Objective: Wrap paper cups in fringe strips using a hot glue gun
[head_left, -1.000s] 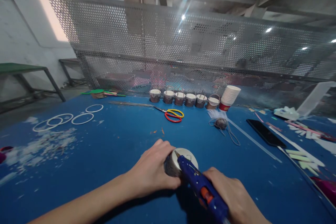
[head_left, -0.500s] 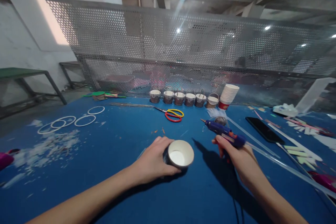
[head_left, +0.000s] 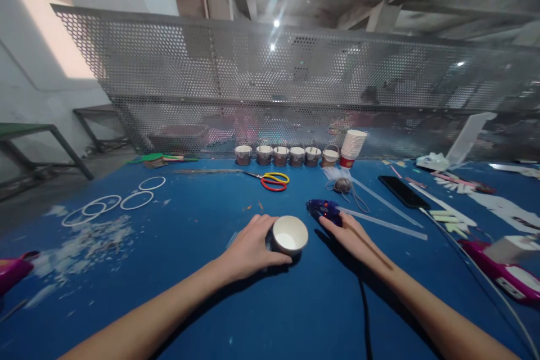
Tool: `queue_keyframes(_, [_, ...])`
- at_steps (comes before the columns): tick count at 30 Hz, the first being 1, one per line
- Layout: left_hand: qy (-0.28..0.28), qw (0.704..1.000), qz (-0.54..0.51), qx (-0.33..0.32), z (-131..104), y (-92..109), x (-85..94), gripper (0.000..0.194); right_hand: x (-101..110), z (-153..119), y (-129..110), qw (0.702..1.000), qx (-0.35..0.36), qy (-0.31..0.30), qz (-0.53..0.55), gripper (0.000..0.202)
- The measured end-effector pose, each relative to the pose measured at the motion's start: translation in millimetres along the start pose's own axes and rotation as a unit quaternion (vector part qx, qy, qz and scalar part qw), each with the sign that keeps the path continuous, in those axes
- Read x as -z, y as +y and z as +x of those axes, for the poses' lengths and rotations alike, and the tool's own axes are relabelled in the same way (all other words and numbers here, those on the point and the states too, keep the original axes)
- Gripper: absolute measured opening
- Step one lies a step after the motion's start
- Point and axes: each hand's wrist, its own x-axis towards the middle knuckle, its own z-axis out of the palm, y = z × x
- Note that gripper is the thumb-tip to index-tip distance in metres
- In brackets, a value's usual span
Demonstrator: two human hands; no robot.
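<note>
My left hand [head_left: 250,248] is wrapped around a small paper cup [head_left: 291,232] with a white inside and a dark outer wall, keeping it upright on the blue table. To the right of the cup, my right hand [head_left: 353,237] grips a dark blue hot glue gun [head_left: 324,209]. A small red light shows on its body. From the gun's back a clear glue stick [head_left: 390,226] sticks out to the right, and a black cord [head_left: 365,315] runs down toward me. The fingers under the gun are partly hidden.
Scissors [head_left: 274,181] with red and yellow handles lie beyond the cup. Several small buckets [head_left: 296,156] line the back beside stacked paper cups [head_left: 353,145]. White rings [head_left: 137,200] and scraps lie left; a twine ball [head_left: 341,185], phone [head_left: 403,192] and magenta tool [head_left: 493,270] lie right.
My right hand has moved the glue gun leftward and lower, and the gun's nozzle now points away from me. My left hand still holds the cup in place. The view has shifted slightly right.
</note>
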Motion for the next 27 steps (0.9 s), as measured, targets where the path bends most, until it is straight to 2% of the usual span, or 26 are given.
queue_keyframes(3, [-0.007, 1.000, 0.002, -0.004, 1.4, -2.2, 0.4, 0.066, 19.6, -18.1, 1.2, 0.999, -0.023, -0.008, -0.034, 0.037])
queue_keyframes(5, [-0.017, 1.000, 0.003, -0.004, 2.9, -1.6, 3.3, 0.071, 34.4, -35.9, -0.1, 0.997, -0.029, 0.018, -0.063, 0.037])
queue_keyframes(7, [-0.024, 1.000, 0.004, 0.010, 4.0, 1.1, 9.5, 0.080, 46.9, -53.6, -7.8, 0.996, -0.016, 0.044, -0.072, 0.031])
queue_keyframes(9, [-0.027, 0.999, 0.006, 0.035, 4.5, 5.1, 18.0, 0.085, 53.2, -65.5, -23.4, 0.999, 0.000, 0.028, -0.040, 0.026])
queue_keyframes(12, [-0.034, 0.998, 0.005, 0.055, 4.7, 9.5, 30.6, 0.085, 45.5, -63.8, -53.7, 0.998, 0.012, -0.048, 0.043, 0.021])
queue_keyframes(15, [-0.021, 0.998, 0.004, 0.051, 6.3, 6.7, 40.2, 0.076, 20.4, -40.1, -74.0, 0.993, -0.006, -0.084, 0.087, 0.025])
queue_keyframes(18, [0.056, 0.998, 0.003, 0.034, 9.8, -4.8, 50.7, 0.052, -6.2, -12.2, -77.4, 0.988, -0.034, -0.102, 0.108, 0.028])
queue_keyframes(21, [0.160, 0.987, 0.011, 0.005, 13.4, -20.6, 64.9, 0.036, -19.5, 0.6, -73.8, 0.984, -0.038, -0.129, 0.119, 0.016])
queue_keyframes(27, [0.294, 0.954, 0.019, -0.061, 14.7, -41.3, 89.6, 0.042, -7.0, -18.0, -78.9, 0.980, -0.021, -0.162, 0.109, 0.016])
